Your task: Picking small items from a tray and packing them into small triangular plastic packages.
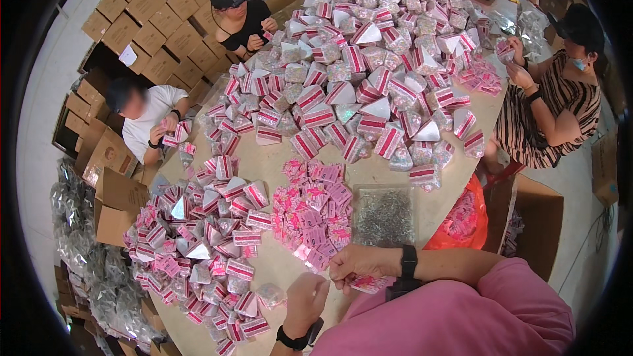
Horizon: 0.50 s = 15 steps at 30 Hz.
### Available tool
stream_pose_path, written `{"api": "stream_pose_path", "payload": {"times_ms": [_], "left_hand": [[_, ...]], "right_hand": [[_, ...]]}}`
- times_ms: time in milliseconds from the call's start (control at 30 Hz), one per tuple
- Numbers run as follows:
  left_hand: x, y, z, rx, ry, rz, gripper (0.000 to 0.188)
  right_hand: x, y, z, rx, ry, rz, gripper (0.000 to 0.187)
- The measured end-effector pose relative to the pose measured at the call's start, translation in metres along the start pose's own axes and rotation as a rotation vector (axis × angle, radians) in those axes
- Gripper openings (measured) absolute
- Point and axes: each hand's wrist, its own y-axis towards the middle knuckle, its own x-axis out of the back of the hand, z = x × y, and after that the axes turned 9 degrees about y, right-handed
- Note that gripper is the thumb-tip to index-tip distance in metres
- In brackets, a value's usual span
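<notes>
At the near edge of the table my right hand point(359, 265) is closed, with a pink printed card point(370, 283) showing beneath its fingers. Just left of it is my left hand point(306, 296), its fingers curled in toward the right hand; whatever they pinch is hidden. A small clear bag of glittery bits point(270, 295) lies beside my left hand. Beyond both hands spreads a heap of pink cards point(313, 207). Next to that heap sits a clear shallow tray point(384, 188) holding many small metal pieces.
A large mound of filled bags with pink-and-white tops point(369, 72) covers the far table; a smaller pile point(204, 244) lies left. An orange plastic bag point(461, 217) and an open carton point(537, 224) stand right. Several people work around the table. Stacked cartons point(148, 10) line the wall.
</notes>
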Motion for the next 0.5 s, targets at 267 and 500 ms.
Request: {"api": "stream_pose_path", "payload": {"times_ms": [267, 500], "left_hand": [[-0.020, 0.013, 0.001, 0.500, -0.457, 0.037, 0.015], [-0.020, 0.027, -0.012, 0.629, -0.998, 0.094, 0.015]], "right_hand": [[-0.039, -0.016, 0.019, 0.345, -0.844, -0.273, 0.018], [-0.038, -0.036, 0.027, 0.450, -1.296, -0.322, 0.023]]}}
